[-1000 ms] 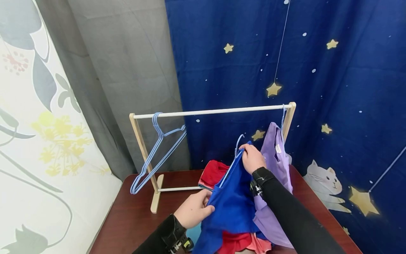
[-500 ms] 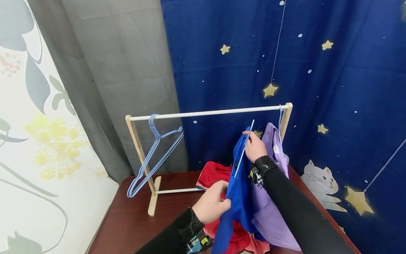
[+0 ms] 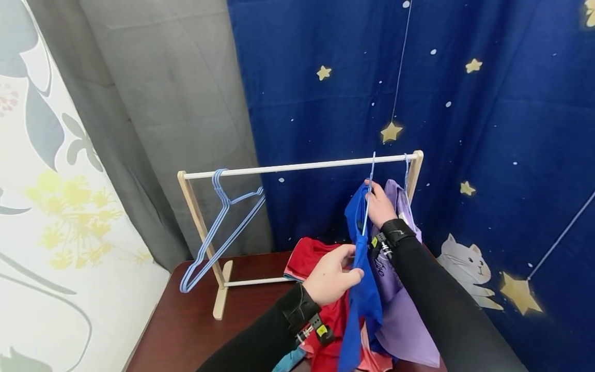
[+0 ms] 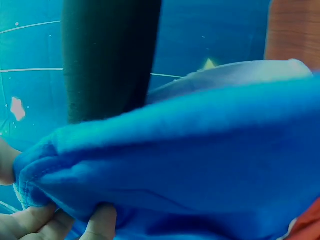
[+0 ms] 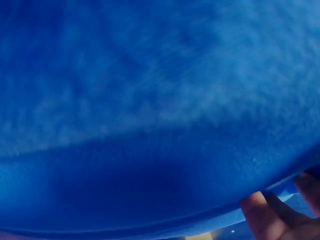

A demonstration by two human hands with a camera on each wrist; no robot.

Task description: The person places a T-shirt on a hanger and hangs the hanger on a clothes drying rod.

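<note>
Beside one purple garment [image 3: 409, 330], one blue garment [image 3: 364, 297] on one hanger [image 3: 367, 209] is pinched between narrowly parted fingers [image 4: 102, 222] of the left hand [image 3: 331, 279] and right hand [image 3: 381, 207].

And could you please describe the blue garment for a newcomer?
Find the clothes rack on the dark reddish table. Near the rack's right end, the left hand and right hand hold the blue garment on a light-blue hanger. Its deep-blue colour sets it apart from the purple garment beside it.
</note>
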